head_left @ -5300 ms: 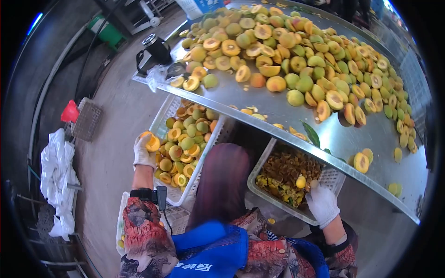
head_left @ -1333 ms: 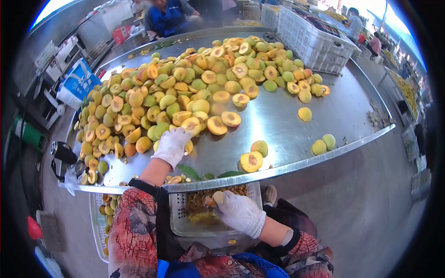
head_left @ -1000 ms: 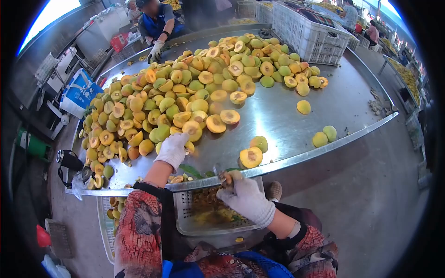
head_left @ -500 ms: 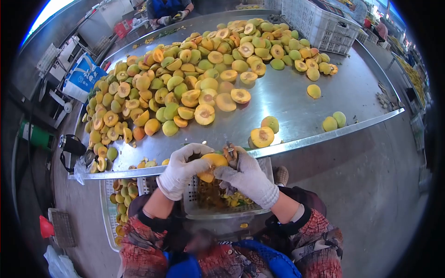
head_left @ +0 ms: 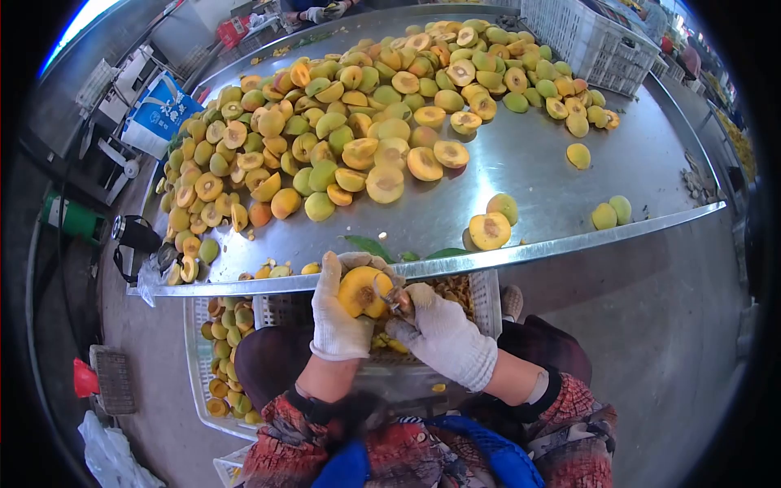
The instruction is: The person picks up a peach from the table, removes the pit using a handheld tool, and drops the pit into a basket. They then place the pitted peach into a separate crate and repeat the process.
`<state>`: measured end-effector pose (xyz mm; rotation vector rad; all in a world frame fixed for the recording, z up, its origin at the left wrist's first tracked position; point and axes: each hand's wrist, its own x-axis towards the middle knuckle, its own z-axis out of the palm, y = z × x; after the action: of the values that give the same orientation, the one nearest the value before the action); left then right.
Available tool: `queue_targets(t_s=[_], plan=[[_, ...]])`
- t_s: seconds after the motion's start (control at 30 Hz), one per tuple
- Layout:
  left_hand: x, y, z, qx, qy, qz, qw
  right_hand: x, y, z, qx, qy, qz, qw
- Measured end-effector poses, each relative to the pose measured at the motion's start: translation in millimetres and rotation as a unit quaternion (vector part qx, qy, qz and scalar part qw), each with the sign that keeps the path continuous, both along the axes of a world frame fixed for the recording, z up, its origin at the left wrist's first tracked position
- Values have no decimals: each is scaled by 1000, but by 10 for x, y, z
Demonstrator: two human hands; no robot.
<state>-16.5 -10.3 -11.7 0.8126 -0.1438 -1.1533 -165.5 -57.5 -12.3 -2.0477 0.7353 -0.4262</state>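
Observation:
My left hand [head_left: 340, 313], in a white glove, holds a halved yellow peach [head_left: 358, 294] with its cut face turned up and the brown pit hollow showing. In my gloved right hand [head_left: 446, 329] is a small pitting tool with a curved metal blade [head_left: 382, 286]; its grip is mostly hidden by my fingers. The blade touches the right side of the cut face. Both hands are just in front of the steel table's edge, above a white crate [head_left: 488, 301] with fruit scraps in it.
A large heap of halved peaches [head_left: 325, 138] covers much of the steel table [head_left: 537, 215]. A white crate [head_left: 590, 49] stands at the back right. Peach halves fill another crate [head_left: 195, 366] at lower left. A black flask [head_left: 138, 233] is near the left corner. Another person's gloved hands [head_left: 325, 12] show at the far side.
My left hand has turned the peach half so its cut face shows upward. The tool's blade has come onto that face. The whole view has shifted slightly.

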Motion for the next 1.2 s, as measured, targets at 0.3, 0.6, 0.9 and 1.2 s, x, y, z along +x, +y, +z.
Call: queue_targets(t_s=[0.3,0.6,0.9,1.2], plan=[[-109,68,-101,-2,-64,24,998,-10,128,-250,-66,76,40,994],[-103,172,-7,33,-204,-19,978,-69,230,-424,-89,13,65,994],[-22,237,74,79,-293,-107,947,-54,226,-314,-6,-8,91,996],[-7,270,1,82,-362,-100,923,10,293,-383,86,-61,94,990]])
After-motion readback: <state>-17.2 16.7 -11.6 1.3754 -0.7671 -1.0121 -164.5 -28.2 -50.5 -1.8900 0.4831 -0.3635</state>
